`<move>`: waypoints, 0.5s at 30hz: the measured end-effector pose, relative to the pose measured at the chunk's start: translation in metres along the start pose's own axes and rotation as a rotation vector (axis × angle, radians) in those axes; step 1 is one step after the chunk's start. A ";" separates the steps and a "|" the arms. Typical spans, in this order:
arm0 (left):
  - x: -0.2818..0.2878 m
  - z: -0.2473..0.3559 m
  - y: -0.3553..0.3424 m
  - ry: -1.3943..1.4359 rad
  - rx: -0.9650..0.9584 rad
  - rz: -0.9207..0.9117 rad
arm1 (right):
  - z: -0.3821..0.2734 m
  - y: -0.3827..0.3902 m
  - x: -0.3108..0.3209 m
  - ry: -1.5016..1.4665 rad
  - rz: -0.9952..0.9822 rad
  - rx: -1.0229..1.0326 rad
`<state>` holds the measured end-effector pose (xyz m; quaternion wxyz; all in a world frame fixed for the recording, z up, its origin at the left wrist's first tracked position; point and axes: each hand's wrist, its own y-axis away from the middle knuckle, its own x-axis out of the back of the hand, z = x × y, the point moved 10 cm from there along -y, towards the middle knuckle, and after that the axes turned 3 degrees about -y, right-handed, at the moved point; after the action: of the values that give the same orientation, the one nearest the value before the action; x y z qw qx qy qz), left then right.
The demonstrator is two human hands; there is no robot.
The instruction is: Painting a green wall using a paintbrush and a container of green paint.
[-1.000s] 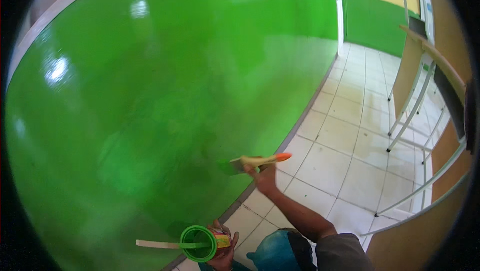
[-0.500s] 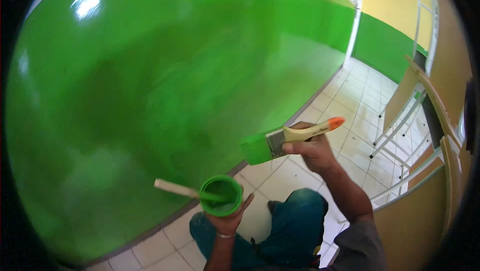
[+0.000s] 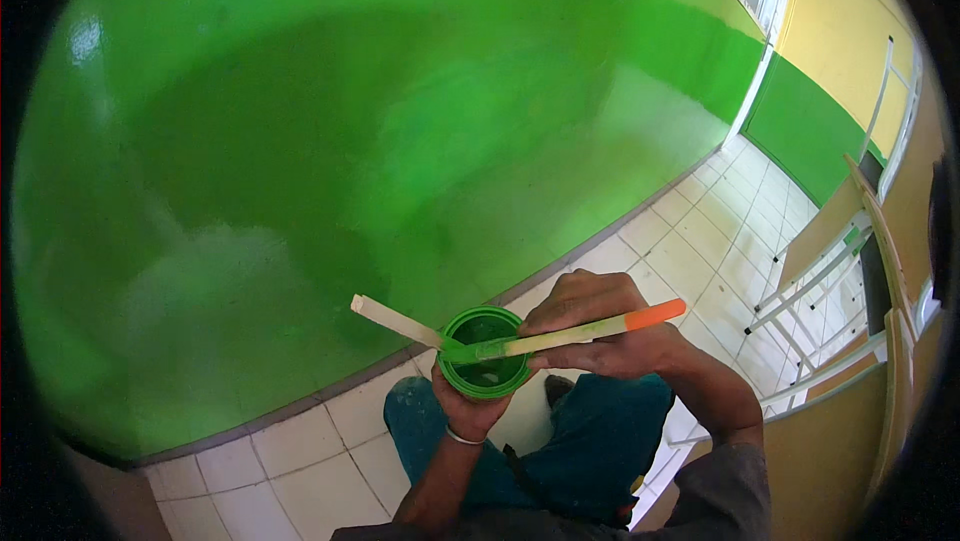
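Paintbrush (image 3: 560,339), seen edge-on in the head view, lies between the thumb and fingers of your right hand (image 3: 640,346), which grasps it by its pale handle. The handle's orange end points right, away from the can, and the green-coated bristle end is at the mouth of the round paint can (image 3: 490,394). You cannot tell from here how deep the bristles sit.

Your left hand (image 3: 468,409) grasps that can from below and the near side, its open mouth turned up toward you and its rim and inside coated green. A flat wooden stick (image 3: 398,321) leans out over the can's left rim; its lower end is green and overlaps the bristles in the picture, though whether the two touch is unclear. A pale bracelet (image 3: 465,437) circles your left wrist.

The can is above your teal trousers (image 3: 605,431), near the glossy green wall (image 3: 300,141). A grey strip (image 3: 350,382) runs along the wall's foot, where white floor tiles (image 3: 310,466) begin. Well to your right stand white-legged chairs (image 3: 800,316) with wooden panels, and beyond them is a yellow-and-green wall (image 3: 830,51).
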<state>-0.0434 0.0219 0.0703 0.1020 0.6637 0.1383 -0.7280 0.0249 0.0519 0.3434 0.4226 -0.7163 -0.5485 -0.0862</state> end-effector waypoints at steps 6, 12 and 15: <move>-0.001 0.001 0.007 0.036 -0.003 0.012 | 0.001 0.003 -0.012 -0.020 0.062 0.112; -0.009 -0.002 0.019 0.098 0.032 -0.020 | -0.004 0.013 -0.026 0.061 0.065 0.177; -0.011 -0.001 0.023 0.139 0.041 -0.106 | -0.006 0.020 -0.032 0.094 -0.019 0.177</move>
<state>-0.0335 0.0005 0.0801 0.0398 0.7065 0.1648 -0.6871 0.0325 0.0241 0.3183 0.5087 -0.6659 -0.5405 -0.0748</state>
